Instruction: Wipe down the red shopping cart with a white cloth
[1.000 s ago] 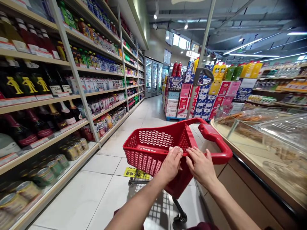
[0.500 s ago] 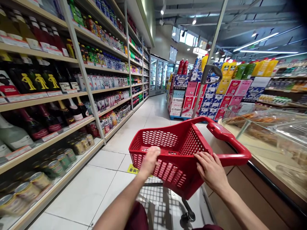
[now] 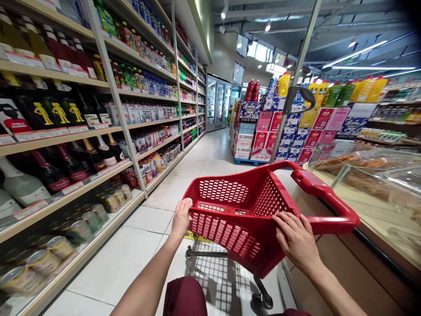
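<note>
A red plastic shopping cart [image 3: 226, 237] stands sideways in front of me, its handle to the right and its basket with nothing visible inside. My left hand [image 3: 182, 216] is closed over the rim at the basket's left front corner. On the near rim by the handle end, my right hand [image 3: 296, 239] has its fingers hooked over the edge, the thumb side hidden. Wheels and dark legs of the cart show below, on the tiled floor.
Shelves of bottles and cans [image 3: 95, 219] line the left side. A glass-topped food counter [image 3: 378, 188] sits close behind the handle at right. Stacked drink boxes [image 3: 263, 131] and a pole with a grey hook [image 3: 297, 101] stand ahead. A yellow floor sticker [image 3: 197, 237] lies beneath the cart.
My left hand has moved left from the middle of the near rim to the front corner and closed on it. My right hand stays on the rim; the cart appears slightly farther right.
</note>
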Demonstrator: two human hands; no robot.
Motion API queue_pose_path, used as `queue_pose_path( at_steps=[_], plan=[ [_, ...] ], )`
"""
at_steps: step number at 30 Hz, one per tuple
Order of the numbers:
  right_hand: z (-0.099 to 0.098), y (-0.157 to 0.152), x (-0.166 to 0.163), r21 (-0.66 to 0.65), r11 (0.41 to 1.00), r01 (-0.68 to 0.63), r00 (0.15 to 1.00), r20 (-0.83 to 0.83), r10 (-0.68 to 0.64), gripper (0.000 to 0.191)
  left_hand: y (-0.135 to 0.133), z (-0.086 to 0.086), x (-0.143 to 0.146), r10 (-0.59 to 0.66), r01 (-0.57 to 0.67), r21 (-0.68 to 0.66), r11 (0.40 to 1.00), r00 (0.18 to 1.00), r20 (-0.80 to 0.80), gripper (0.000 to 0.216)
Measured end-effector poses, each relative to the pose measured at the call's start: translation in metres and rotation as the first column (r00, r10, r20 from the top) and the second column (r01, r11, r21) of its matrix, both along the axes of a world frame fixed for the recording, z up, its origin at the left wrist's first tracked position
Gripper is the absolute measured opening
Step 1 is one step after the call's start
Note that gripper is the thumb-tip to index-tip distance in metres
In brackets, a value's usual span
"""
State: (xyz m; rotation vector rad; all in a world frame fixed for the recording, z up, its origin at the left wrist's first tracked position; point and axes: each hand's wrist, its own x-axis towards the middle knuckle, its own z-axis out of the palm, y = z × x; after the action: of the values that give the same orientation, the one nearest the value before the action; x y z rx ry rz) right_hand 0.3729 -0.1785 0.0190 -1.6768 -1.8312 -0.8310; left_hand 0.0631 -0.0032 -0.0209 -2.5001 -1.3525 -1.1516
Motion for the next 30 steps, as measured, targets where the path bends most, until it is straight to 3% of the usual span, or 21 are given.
queue_pose_path(
  at_steps=[2,7,10,12,13,15,17,20,22,23,24,26,27,28,30],
  plan=[
    [-0.001,0.000,-0.001,0.030,1.000,0.010,1.000,-0.019,-0.009,0.031,0.001,-0.004,-0.002,0.037,-0.037,0.000,0.999,0.999,0.016,0.057],
    [-0.002,0.000,0.005,0.012,1.000,-0.011,1.000,-0.003,0.011,0.032,-0.014,-0.011,0.023,-0.258,0.261,0.028,0.965,0.963,-0.078,0.054],
    [0.003,-0.004,0.005,-0.033,0.999,-0.020,0.998,-0.056,0.018,0.033,-0.010,-0.001,0.023,-0.150,0.150,0.008,0.989,0.983,0.106,0.047],
    [0.008,-0.006,-0.006,-0.013,0.999,-0.035,0.982,-0.185,0.032,0.032,-0.012,0.012,0.033,-0.063,0.077,-0.041,0.996,0.960,0.273,0.045],
    [0.011,-0.006,-0.017,0.013,0.998,-0.055,0.956,-0.288,0.056,0.032,-0.019,0.019,0.044,-0.069,0.099,-0.070,0.993,0.937,0.343,0.045],
    [0.014,-0.003,-0.044,0.073,0.991,-0.111,0.828,-0.545,0.133,0.036,-0.047,0.035,0.079,-0.168,0.247,-0.119,0.962,0.875,0.454,0.047],
    [0.015,0.003,-0.074,0.137,0.976,-0.171,0.592,-0.778,0.213,0.047,-0.086,0.050,0.117,-0.313,0.442,-0.141,0.886,0.794,0.521,0.050],
    [0.015,0.009,-0.096,0.238,0.959,-0.155,0.220,-0.938,0.268,0.057,-0.131,0.066,0.150,-0.535,0.650,-0.223,0.726,0.738,0.411,0.054],
    [0.019,0.005,-0.084,0.253,0.960,-0.119,0.114,-0.957,0.267,0.057,-0.135,0.071,0.148,-0.652,0.700,-0.310,0.644,0.713,0.257,0.061],
    [0.023,0.001,-0.069,0.244,0.965,-0.092,0.134,-0.957,0.255,0.054,-0.128,0.070,0.140,-0.682,0.693,-0.339,0.637,0.711,0.171,0.064],
    [0.029,-0.005,-0.049,0.232,0.972,-0.046,0.210,-0.949,0.236,0.051,-0.117,0.069,0.130,-0.672,0.655,-0.352,0.669,0.735,0.089,0.064],
    [0.044,-0.019,0.001,0.235,0.966,0.111,0.482,-0.863,0.154,0.043,-0.088,0.061,0.108,-0.508,0.465,-0.351,0.813,0.861,-0.037,0.061],
    [0.051,-0.024,0.025,0.249,0.949,0.194,0.642,-0.764,0.069,0.043,-0.072,0.057,0.097,-0.347,0.299,-0.355,0.886,0.935,-0.078,0.058],
    [0.056,-0.027,0.046,0.269,0.931,0.245,0.767,-0.642,-0.016,0.041,-0.058,0.051,0.088,-0.220,0.158,-0.391,0.907,0.968,-0.119,0.057],
    [0.055,-0.025,0.068,0.251,0.929,0.272,0.890,-0.432,-0.144,0.041,-0.037,0.042,0.077,-0.119,0.024,-0.424,0.905,0.973,-0.199,0.058]
  ],
)
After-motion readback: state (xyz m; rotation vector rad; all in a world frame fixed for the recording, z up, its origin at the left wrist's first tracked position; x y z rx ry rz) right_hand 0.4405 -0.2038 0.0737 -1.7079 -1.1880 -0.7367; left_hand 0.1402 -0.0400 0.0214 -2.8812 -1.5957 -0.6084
